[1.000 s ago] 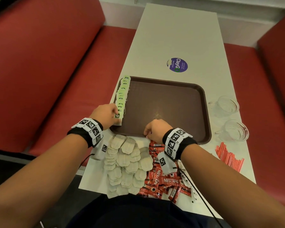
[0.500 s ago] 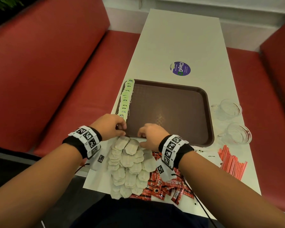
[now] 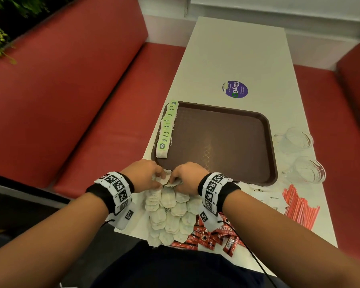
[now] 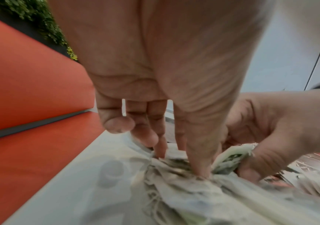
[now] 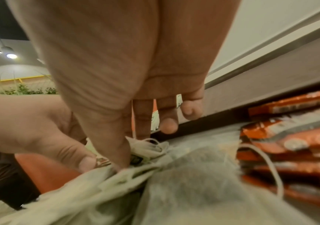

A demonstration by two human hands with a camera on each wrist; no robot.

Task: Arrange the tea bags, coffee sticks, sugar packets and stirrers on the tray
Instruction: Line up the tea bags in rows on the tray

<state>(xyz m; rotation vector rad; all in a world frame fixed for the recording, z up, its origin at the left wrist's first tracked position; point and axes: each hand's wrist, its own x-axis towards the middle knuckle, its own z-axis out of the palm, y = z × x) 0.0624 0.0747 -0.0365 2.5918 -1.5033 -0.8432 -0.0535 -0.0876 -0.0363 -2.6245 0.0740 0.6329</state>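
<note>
Head view, nearest to the person: a pile of white tea bags (image 3: 170, 213) lies on the white table (image 3: 237, 59) at about 6 o'clock, and red coffee sticks (image 3: 212, 238) lie touching it at 5 o'clock. At the far end of this pile the two hands meet, just beside the near rim of the tray. The left hand (image 3: 142, 175) has its fingers bent down; in the left wrist view its thumb (image 4: 199, 164) presses into the tea bags and the other fingertips touch the pile. The right hand (image 3: 187, 177) pinches one tea bag with a green tag (image 4: 230, 161) between thumb and fingers. At 4 o'clock a bundle of red stirrers (image 3: 299, 206) lies on the table, with white sugar packets (image 3: 268, 199) just beside it. Farther, the brown tray (image 3: 272, 163) fills the middle of the table. A row of green-tagged tea bags (image 3: 166, 127) lies along its edge at 10 o'clock. Two glass cups (image 3: 299, 154) stand at 2 o'clock, near the tray. A purple sticker (image 3: 236, 89) is beyond it at 12 o'clock.
</note>
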